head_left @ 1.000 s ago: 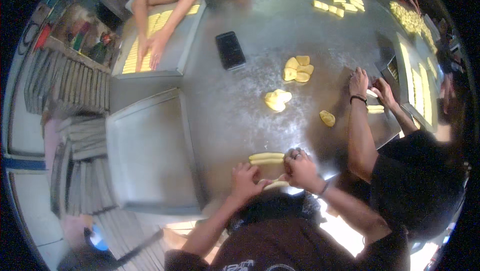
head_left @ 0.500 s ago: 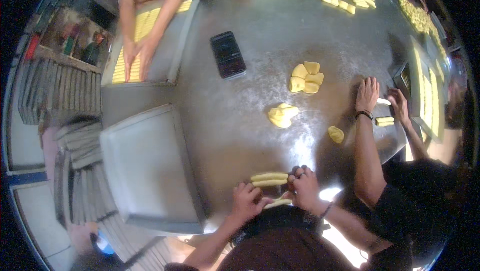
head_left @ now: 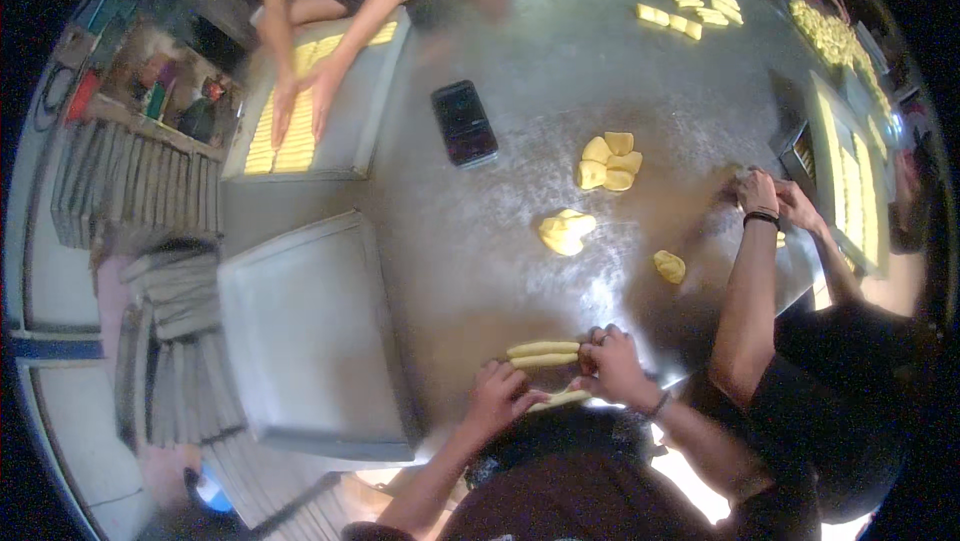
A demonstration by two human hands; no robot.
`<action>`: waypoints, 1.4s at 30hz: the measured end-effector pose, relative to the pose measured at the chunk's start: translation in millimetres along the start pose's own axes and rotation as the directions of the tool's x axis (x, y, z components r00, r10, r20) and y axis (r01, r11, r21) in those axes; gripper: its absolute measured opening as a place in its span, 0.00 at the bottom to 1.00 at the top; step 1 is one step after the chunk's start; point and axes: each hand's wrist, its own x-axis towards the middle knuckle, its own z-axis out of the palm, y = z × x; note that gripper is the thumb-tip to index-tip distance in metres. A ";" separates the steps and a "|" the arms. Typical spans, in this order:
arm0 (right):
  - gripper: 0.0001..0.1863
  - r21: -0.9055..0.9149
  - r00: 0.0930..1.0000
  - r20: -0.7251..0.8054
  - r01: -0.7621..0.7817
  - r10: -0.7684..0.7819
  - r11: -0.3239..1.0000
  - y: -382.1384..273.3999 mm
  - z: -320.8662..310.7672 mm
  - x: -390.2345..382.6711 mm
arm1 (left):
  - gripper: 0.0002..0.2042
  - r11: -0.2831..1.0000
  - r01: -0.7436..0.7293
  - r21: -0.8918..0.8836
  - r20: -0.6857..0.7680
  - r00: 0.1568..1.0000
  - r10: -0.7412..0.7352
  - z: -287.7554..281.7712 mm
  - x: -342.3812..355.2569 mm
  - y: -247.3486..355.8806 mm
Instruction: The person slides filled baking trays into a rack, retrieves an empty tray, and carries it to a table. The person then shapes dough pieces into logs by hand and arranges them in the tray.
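At the near edge of the metal table, my left hand (head_left: 498, 393) and my right hand (head_left: 614, 371) hold a thin pale-yellow dough roll (head_left: 558, 399) by its two ends. Thumbs and fingers are closed on it, partly hiding the ends. Just beyond lie two more dough ropes (head_left: 544, 354), side by side, with my fingers close to their ends. Farther up the table sit a folded dough lump (head_left: 567, 232), a cluster of flat dough pieces (head_left: 609, 162) and a smaller lump (head_left: 669, 267) to the right.
To my right, a co-worker's hands (head_left: 770, 203) work close together over dough. Another person's hands (head_left: 302, 109) rest on a tray of dough strips at the far left. A grey tray (head_left: 305, 331), a black phone (head_left: 464, 123) and cut dough pieces (head_left: 690, 11) lie on the table.
My hands still hold the dough roll, almost unmoved. The co-worker's hands at right have come together. The far person's hands have shifted on the strips. The whole view has shifted slightly.
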 end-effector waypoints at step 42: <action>0.18 -0.065 0.999 -0.035 0.018 -0.020 0.998 -30.7 -10.2 -23.8 | 0.15 0.933 0.200 -0.298 0.076 0.980 -0.186 -9.7 -25.5 8.0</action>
